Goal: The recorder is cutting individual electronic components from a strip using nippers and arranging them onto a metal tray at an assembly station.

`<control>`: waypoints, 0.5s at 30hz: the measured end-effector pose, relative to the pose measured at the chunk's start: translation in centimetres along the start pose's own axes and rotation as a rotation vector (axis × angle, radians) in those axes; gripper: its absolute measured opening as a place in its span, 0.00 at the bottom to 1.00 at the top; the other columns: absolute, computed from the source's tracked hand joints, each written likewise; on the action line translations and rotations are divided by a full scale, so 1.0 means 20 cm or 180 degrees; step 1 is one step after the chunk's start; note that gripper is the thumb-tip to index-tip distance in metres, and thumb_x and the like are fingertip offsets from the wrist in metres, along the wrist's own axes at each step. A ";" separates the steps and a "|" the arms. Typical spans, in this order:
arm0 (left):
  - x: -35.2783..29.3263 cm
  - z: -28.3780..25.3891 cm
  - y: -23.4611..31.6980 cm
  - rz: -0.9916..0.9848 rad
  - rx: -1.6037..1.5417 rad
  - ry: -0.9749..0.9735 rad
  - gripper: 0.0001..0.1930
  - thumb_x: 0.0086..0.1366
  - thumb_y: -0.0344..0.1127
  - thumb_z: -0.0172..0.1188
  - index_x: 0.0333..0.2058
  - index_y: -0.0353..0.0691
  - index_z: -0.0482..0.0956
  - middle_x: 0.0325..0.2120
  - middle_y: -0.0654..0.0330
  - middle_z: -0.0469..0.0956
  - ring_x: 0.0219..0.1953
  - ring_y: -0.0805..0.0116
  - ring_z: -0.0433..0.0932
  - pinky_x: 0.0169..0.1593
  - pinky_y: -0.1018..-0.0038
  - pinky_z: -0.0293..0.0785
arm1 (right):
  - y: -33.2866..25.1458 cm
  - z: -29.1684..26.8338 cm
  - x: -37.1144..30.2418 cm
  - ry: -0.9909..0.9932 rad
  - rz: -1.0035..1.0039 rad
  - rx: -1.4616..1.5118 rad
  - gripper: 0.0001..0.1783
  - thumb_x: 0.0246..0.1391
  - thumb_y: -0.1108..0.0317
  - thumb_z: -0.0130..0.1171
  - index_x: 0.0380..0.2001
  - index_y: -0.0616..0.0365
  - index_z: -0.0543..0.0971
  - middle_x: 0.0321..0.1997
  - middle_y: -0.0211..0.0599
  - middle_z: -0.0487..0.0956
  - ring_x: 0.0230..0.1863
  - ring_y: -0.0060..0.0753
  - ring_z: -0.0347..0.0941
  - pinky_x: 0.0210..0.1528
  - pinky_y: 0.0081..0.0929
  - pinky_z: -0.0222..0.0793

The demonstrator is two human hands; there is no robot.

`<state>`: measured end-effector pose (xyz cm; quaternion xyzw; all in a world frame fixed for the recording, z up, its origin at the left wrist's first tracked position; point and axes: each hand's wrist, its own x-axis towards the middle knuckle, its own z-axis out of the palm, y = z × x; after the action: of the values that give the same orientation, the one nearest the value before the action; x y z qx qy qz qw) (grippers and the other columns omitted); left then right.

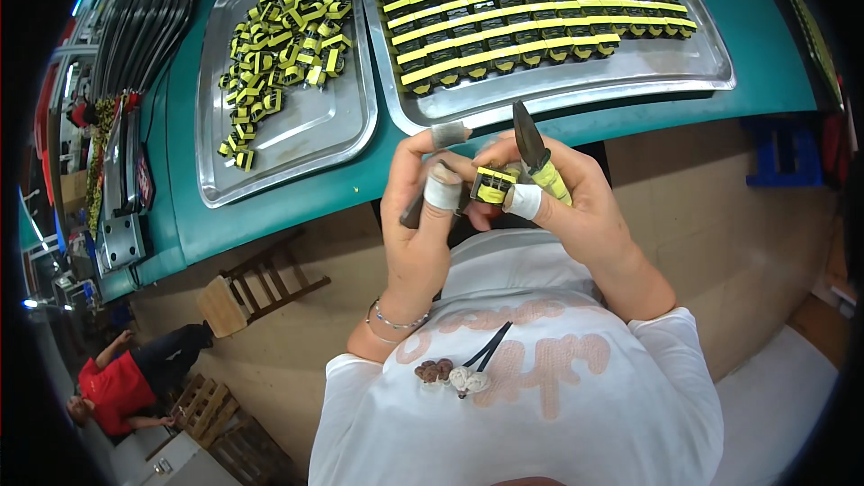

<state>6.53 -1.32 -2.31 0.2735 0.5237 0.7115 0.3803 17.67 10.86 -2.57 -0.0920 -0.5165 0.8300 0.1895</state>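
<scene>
Between my two hands, just off the table's near edge, is a small transformer [492, 187] with a black body and yellow tape. My right hand [580, 202] is closed, its taped thumb pressed against the transformer's side. That same hand also grips a pointed dark blade [531, 139] with yellow tape round its handle, tip upward. My left hand [416, 202] is closed beside the transformer, with white and grey tape on its thumb and a finger. A dark, narrow piece [413, 212] shows between its fingers; its kind is hard to make out.
A metal tray [360, 130] at the left holds a loose pile of transformers [288, 31]. Another tray [711, 72] carries them in tight rows [522, 13]. Both rest on a green table [180, 225]. Black cables hang far left; a stool [225, 306] and a person in red stand beyond.
</scene>
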 end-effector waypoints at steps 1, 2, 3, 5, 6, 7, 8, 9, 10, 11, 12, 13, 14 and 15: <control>0.00 0.00 -0.01 0.0103 -0.0204 0.0058 0.21 0.66 0.41 0.52 0.50 0.33 0.62 0.33 0.59 0.75 0.27 0.77 0.73 0.29 0.83 0.73 | -0.01 0.00 0.00 0.0003 -0.0002 -0.0001 0.17 0.54 0.68 0.56 0.44 0.67 0.73 0.39 0.39 0.75 0.33 0.24 0.72 0.37 0.21 0.69; 0.00 0.00 -0.01 0.0102 -0.0205 0.0062 0.21 0.66 0.41 0.52 0.50 0.33 0.62 0.33 0.59 0.75 0.27 0.77 0.73 0.29 0.83 0.73 | -0.01 0.01 0.00 0.0017 0.0041 0.0086 0.17 0.54 0.68 0.57 0.44 0.68 0.73 0.40 0.39 0.74 0.33 0.24 0.72 0.38 0.22 0.69; 0.00 0.00 0.00 0.0010 -0.0235 -0.0025 0.21 0.65 0.39 0.54 0.50 0.33 0.62 0.33 0.59 0.75 0.27 0.77 0.74 0.29 0.83 0.73 | -0.02 0.01 0.00 0.0032 0.0085 0.0172 0.17 0.53 0.68 0.57 0.43 0.68 0.73 0.41 0.39 0.73 0.33 0.25 0.72 0.39 0.22 0.69; -0.01 0.02 0.02 -0.0195 -0.0248 -0.0031 0.21 0.63 0.34 0.58 0.50 0.32 0.64 0.33 0.60 0.75 0.29 0.76 0.75 0.30 0.82 0.75 | -0.01 -0.01 0.00 0.0081 -0.0101 -0.0321 0.16 0.53 0.68 0.57 0.43 0.68 0.73 0.41 0.38 0.74 0.34 0.26 0.72 0.40 0.23 0.69; 0.00 0.03 0.02 -0.0196 -0.0247 -0.0030 0.21 0.63 0.34 0.58 0.50 0.32 0.64 0.33 0.60 0.75 0.29 0.76 0.75 0.30 0.82 0.75 | -0.01 -0.02 0.00 0.0130 -0.0290 -0.0815 0.16 0.53 0.69 0.57 0.42 0.68 0.74 0.41 0.38 0.74 0.35 0.27 0.72 0.40 0.23 0.69; 0.00 0.03 0.02 -0.0227 -0.0281 -0.0030 0.21 0.62 0.33 0.58 0.50 0.32 0.64 0.34 0.59 0.76 0.30 0.75 0.76 0.31 0.81 0.75 | 0.00 -0.02 0.00 0.0131 -0.0289 -0.0814 0.16 0.53 0.69 0.57 0.42 0.68 0.74 0.41 0.38 0.74 0.35 0.27 0.72 0.40 0.23 0.69; 0.00 0.04 0.02 -0.0256 -0.0316 -0.0030 0.21 0.61 0.32 0.59 0.51 0.32 0.65 0.35 0.58 0.76 0.31 0.74 0.76 0.31 0.80 0.76 | 0.01 -0.03 0.00 0.0268 -0.0730 -0.1384 0.16 0.51 0.69 0.58 0.42 0.67 0.74 0.40 0.39 0.74 0.36 0.28 0.72 0.39 0.24 0.68; 0.00 0.05 0.02 -0.0166 -0.0428 0.0128 0.20 0.60 0.30 0.60 0.49 0.30 0.67 0.37 0.55 0.77 0.33 0.73 0.77 0.33 0.78 0.77 | 0.01 -0.03 -0.01 0.0406 -0.1173 -0.1952 0.16 0.50 0.70 0.59 0.41 0.67 0.75 0.38 0.40 0.75 0.36 0.29 0.72 0.39 0.24 0.68; 0.00 0.05 0.01 -0.0168 -0.0429 0.0125 0.20 0.60 0.30 0.60 0.49 0.30 0.67 0.37 0.55 0.77 0.33 0.73 0.77 0.33 0.78 0.77 | 0.00 -0.04 -0.01 0.0409 -0.1173 -0.1954 0.16 0.50 0.70 0.59 0.41 0.67 0.75 0.38 0.40 0.75 0.36 0.29 0.72 0.39 0.24 0.68; 0.00 0.03 0.00 -0.0022 -0.0334 0.0188 0.20 0.59 0.29 0.60 0.49 0.30 0.68 0.37 0.55 0.77 0.34 0.73 0.77 0.35 0.78 0.78 | -0.03 -0.05 -0.02 0.0408 -0.1214 -0.2340 0.15 0.48 0.71 0.60 0.40 0.66 0.75 0.36 0.40 0.75 0.36 0.31 0.72 0.38 0.24 0.67; 0.00 0.03 0.00 0.0123 -0.0238 0.0251 0.19 0.58 0.27 0.61 0.48 0.29 0.69 0.38 0.54 0.76 0.35 0.72 0.77 0.36 0.77 0.78 | -0.05 -0.05 -0.03 0.0406 -0.1254 -0.2727 0.15 0.46 0.72 0.62 0.39 0.65 0.76 0.35 0.41 0.75 0.36 0.33 0.72 0.37 0.25 0.67; 0.00 0.02 0.01 0.0079 -0.0151 0.0399 0.20 0.56 0.26 0.63 0.47 0.29 0.70 0.38 0.53 0.76 0.34 0.72 0.77 0.39 0.77 0.77 | -0.07 -0.06 -0.04 0.0401 -0.1252 -0.2722 0.15 0.46 0.72 0.62 0.39 0.65 0.76 0.35 0.41 0.75 0.36 0.33 0.72 0.37 0.25 0.67; 0.00 0.03 0.01 0.0078 -0.0149 0.0401 0.20 0.56 0.26 0.63 0.47 0.29 0.70 0.38 0.53 0.76 0.34 0.72 0.77 0.39 0.77 0.77 | -0.08 -0.06 -0.05 0.0424 -0.1158 -0.2975 0.17 0.40 0.73 0.62 0.37 0.63 0.77 0.33 0.40 0.75 0.35 0.37 0.72 0.36 0.27 0.67; -0.01 0.04 0.02 0.0056 -0.0117 0.0475 0.20 0.55 0.26 0.64 0.46 0.29 0.70 0.38 0.54 0.76 0.36 0.72 0.77 0.41 0.77 0.76 | -0.09 -0.06 -0.06 0.0446 -0.1062 -0.3226 0.18 0.35 0.75 0.63 0.36 0.60 0.77 0.32 0.39 0.74 0.34 0.40 0.71 0.36 0.30 0.68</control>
<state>7.09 -1.08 -1.65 0.2173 0.5351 0.7427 0.3389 19.49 12.07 -1.53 -0.1437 -0.8460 0.4272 0.2847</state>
